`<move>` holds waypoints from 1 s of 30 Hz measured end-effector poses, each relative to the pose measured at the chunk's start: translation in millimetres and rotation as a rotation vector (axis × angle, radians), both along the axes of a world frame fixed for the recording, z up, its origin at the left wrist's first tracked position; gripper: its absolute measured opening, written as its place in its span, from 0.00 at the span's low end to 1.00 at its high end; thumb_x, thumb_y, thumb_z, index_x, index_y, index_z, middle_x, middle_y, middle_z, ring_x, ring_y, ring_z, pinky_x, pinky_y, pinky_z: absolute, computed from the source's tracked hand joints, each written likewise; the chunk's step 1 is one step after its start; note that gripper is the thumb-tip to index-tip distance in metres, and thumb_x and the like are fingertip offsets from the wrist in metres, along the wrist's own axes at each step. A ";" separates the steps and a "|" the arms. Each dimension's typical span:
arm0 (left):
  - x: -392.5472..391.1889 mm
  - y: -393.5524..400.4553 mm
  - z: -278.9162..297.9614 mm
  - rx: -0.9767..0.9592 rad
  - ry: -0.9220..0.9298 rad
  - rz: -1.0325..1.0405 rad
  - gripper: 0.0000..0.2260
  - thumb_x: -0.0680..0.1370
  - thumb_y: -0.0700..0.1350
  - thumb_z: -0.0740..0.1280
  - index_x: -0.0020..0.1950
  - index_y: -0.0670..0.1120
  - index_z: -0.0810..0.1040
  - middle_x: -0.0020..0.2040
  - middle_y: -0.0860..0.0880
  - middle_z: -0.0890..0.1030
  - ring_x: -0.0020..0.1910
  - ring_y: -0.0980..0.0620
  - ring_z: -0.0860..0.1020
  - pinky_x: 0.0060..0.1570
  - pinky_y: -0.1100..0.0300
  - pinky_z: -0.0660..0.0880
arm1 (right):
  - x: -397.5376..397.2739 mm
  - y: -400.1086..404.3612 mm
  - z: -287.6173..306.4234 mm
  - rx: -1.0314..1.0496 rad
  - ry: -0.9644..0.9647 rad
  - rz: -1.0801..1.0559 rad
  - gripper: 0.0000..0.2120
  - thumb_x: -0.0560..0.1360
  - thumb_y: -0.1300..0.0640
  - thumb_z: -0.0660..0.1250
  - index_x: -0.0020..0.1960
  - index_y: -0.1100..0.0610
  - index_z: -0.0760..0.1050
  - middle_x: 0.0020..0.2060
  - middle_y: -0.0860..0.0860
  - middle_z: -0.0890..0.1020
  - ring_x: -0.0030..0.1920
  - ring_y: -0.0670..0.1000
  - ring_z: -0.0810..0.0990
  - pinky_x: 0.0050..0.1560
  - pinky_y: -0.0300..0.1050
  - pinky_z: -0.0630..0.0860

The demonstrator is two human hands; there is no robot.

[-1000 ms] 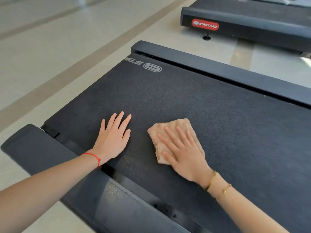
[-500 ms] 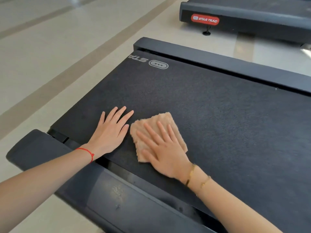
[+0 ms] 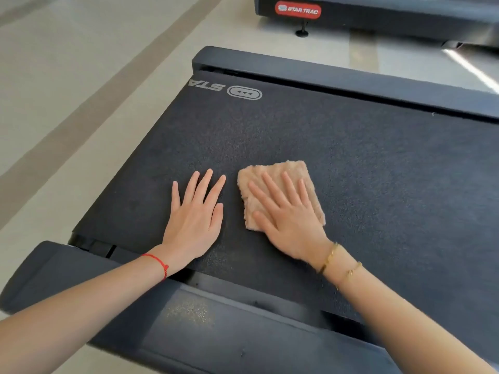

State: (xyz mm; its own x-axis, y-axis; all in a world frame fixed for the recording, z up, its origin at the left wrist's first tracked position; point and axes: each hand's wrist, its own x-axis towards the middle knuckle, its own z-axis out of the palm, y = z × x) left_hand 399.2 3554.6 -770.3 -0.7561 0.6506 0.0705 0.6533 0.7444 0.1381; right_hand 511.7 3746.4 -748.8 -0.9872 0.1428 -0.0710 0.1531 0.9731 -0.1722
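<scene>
Sliding a little to the right since half a second ago, the right hand (image 3: pixel 290 222) and the cloth (image 3: pixel 286 171) under it now leave a narrow strip of treadmill belt (image 3: pixel 378 184) showing between them and the left hand (image 3: pixel 194 225). Before, the cloth's edge nearly met the left thumb. The left hand has kept its place, flat on the belt.

Seen from above, a person's two bare forearms reach onto the dark grey, grainy belt. The cloth is a small, fuzzy beige square lying flat near the belt's close edge, just right of the left hand. The right hand presses down on it with fingers (image 3: pixel 272 184) straight and spread, gripping nothing. The left hand's fingers (image 3: pixel 205 184) are also straight and slightly fanned, resting directly on the belt and holding nothing.

A red string bracelet (image 3: pixel 159 264) circles the left wrist, and two thin gold bracelets (image 3: pixel 330 256) sit on the right wrist. A dark side rail (image 3: pixel 216 333) with a dusty patch runs along the belt's near edge, and a far rail (image 3: pixel 351 76) borders the opposite edge. A white logo (image 3: pixel 244 92) is printed on the belt by its far left corner. Beyond, on the pale floor (image 3: pixel 67 90), stands a second treadmill (image 3: pixel 378 20) with a red label (image 3: pixel 298 10) reading Star Trac.
</scene>
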 end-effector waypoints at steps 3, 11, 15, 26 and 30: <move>0.4 0.1 1.2 0.025 -0.024 -0.001 0.25 0.84 0.51 0.50 0.81 0.53 0.51 0.82 0.49 0.51 0.81 0.47 0.47 0.76 0.37 0.45 | 39.3 -31.5 1.1 -0.009 0.006 0.072 0.27 0.82 0.39 0.45 0.79 0.38 0.43 0.80 0.42 0.43 0.79 0.58 0.38 0.77 0.59 0.36; 3.5 0.9 1.4 0.040 -0.021 0.015 0.25 0.83 0.52 0.49 0.81 0.53 0.51 0.82 0.48 0.52 0.80 0.46 0.47 0.76 0.37 0.45 | 112.7 -12.1 1.6 -0.016 0.001 -0.127 0.26 0.81 0.36 0.43 0.78 0.34 0.42 0.78 0.37 0.42 0.79 0.53 0.38 0.78 0.55 0.37; 4.7 1.9 2.4 0.032 -0.022 0.008 0.25 0.84 0.51 0.49 0.81 0.52 0.52 0.81 0.47 0.53 0.80 0.45 0.49 0.75 0.35 0.45 | 88.0 18.5 1.2 -0.002 -0.036 -0.395 0.26 0.82 0.38 0.45 0.78 0.35 0.40 0.79 0.40 0.43 0.79 0.57 0.39 0.77 0.56 0.34; 7.0 -0.1 4.8 0.073 -0.022 0.014 0.24 0.84 0.50 0.53 0.80 0.51 0.56 0.81 0.46 0.56 0.80 0.44 0.51 0.75 0.34 0.48 | 122.0 -49.0 -2.5 -0.031 0.023 -0.089 0.27 0.81 0.36 0.43 0.78 0.35 0.44 0.79 0.39 0.44 0.79 0.56 0.39 0.77 0.58 0.37; 8.1 8.5 5.8 0.070 -0.043 0.027 0.24 0.83 0.50 0.53 0.80 0.50 0.57 0.81 0.45 0.56 0.80 0.44 0.51 0.74 0.33 0.47 | 160.4 4.0 -2.4 0.000 0.011 -0.339 0.26 0.80 0.35 0.43 0.77 0.33 0.42 0.78 0.36 0.42 0.79 0.54 0.38 0.77 0.53 0.34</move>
State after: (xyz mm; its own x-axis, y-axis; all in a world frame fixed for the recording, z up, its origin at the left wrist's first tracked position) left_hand 407.3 3563.1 -764.5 -0.7767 0.6246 0.0820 0.6255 0.7493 0.2175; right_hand 672.2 3750.3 -751.3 -0.8844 0.4629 -0.0600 0.4658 0.8673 -0.1755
